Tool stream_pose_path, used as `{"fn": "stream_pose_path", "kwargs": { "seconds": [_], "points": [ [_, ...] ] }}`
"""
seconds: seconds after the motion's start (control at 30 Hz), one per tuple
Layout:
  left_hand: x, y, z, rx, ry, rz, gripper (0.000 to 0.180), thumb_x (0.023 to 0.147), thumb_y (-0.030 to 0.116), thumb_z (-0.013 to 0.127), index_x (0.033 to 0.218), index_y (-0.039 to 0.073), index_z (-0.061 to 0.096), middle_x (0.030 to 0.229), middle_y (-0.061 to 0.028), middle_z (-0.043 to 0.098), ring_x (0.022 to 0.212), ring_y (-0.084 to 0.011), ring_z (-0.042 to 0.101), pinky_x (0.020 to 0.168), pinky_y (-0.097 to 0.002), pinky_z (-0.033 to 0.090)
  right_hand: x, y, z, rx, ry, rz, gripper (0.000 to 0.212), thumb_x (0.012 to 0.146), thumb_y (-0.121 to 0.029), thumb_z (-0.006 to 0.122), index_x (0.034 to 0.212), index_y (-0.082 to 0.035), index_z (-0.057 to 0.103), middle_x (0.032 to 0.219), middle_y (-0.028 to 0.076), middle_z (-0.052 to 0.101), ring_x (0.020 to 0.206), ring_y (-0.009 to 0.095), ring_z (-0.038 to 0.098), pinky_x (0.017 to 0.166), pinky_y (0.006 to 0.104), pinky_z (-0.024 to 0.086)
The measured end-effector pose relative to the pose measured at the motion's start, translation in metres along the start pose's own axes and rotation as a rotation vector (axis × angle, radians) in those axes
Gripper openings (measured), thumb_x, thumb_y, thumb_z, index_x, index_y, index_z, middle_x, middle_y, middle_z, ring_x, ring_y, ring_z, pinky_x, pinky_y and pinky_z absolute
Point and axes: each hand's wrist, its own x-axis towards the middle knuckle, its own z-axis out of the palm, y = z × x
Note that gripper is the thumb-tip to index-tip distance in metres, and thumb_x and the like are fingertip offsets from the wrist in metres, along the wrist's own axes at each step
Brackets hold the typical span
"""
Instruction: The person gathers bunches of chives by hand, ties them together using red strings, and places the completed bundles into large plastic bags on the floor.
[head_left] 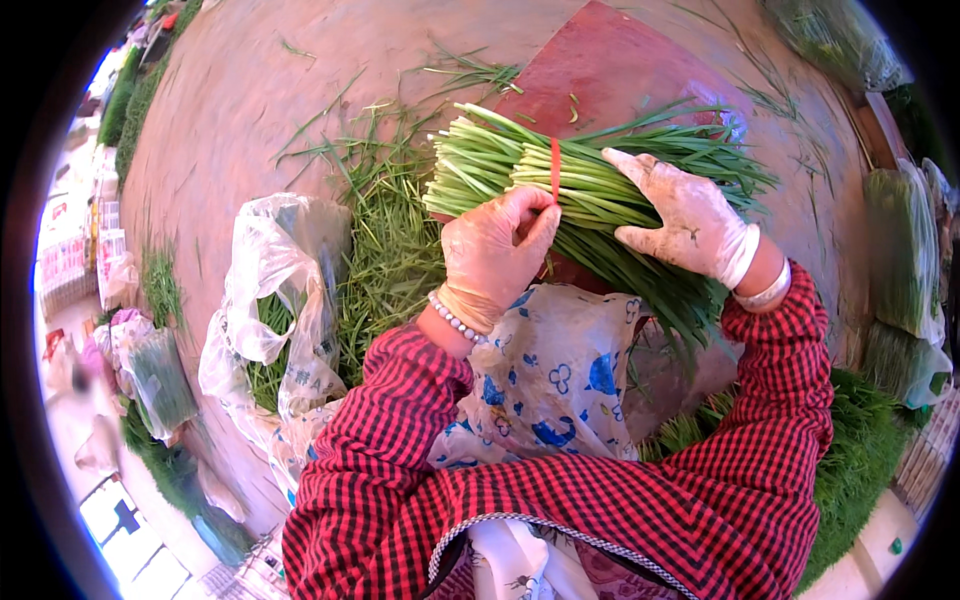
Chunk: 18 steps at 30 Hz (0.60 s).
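Tbh those greens (590, 188) over the red board (605, 60) look light, firm-stalked but floppy-leaved and bruisable, so I'd hold near the band (555, 168) that left grip (492, 250) is pinching, right grip (695, 220) spread across them.

Pinkish-brown floor (230, 130), bright white light along the left, pale slats (925, 465) at right

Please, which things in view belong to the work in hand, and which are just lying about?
In the work:
- green bundle, under the right hand
- red band, at the left hand
- red board, beneath

Lying about:
- loose green scraps
- white plastic bag
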Motion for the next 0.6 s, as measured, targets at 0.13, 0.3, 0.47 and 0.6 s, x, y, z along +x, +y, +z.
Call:
{"fn": "stream_pose_path", "kwargs": {
  "seconds": [0.13,0.3,0.47,0.6],
  "points": [
    [0.016,-0.016,-0.029,0.179,0.235,0.282,0.017,0.091,0.019,0.068,0.099,0.006,0.073,0.1,-0.0098,0.07,0.097,-0.0241,0.065,0.086,-0.0342,0.05,-0.004,-0.009,0.01,-0.098,0.08,0.021,0.069,0.083,-0.03,0.069,0.142,-0.004,0.044,0.119,0.018,0.056,0.106,0.037,0.057,0.09,0.0432,0.048],
    [0.073,-0.075,-0.024,0.151,0.247,0.368,0.039,0.099,0.03,0.057,0.13,0.006,0.061,0.135,-0.0129,0.056,0.127,-0.0239,0.05,0.109,-0.0343,0.035,-0.001,-0.017,0.018,-0.16,0.225,-0.032,0.064,0.082,-0.026,0.07,0.137,-0.003,0.049,0.106,0.014,0.057,0.099,0.034,0.058,0.084,0.0414,0.049],
    [0.08,-0.113,-0.003,-0.501,-0.087,-0.108,0.046,0.104,0.038,0.045,0.131,0.003,0.06,0.129,-0.007,0.061,0.12,-0.0165,0.055,0.105,-0.0303,0.04,0.021,-0.03,0.033,-0.188,0.305,-0.046,0.057,0.082,-0.025,0.069,0.132,-0.003,0.05,0.109,0.015,0.058,0.101,0.033,0.058,0.086,0.0411,0.049],
    [0.075,-0.101,-0.012,-0.989,-0.071,-0.417,0.059,0.104,0.049,0.039,0.128,-0.001,0.06,0.134,-0.0066,0.058,0.121,-0.0165,0.054,0.105,-0.0311,0.042,0.056,-0.036,0.045,-0.272,0.333,-0.084,0.055,0.082,-0.023,0.068,0.129,0.0,0.052,0.108,0.016,0.06,0.1,0.034,0.06,0.086,0.0416,0.05]
  ]
}}
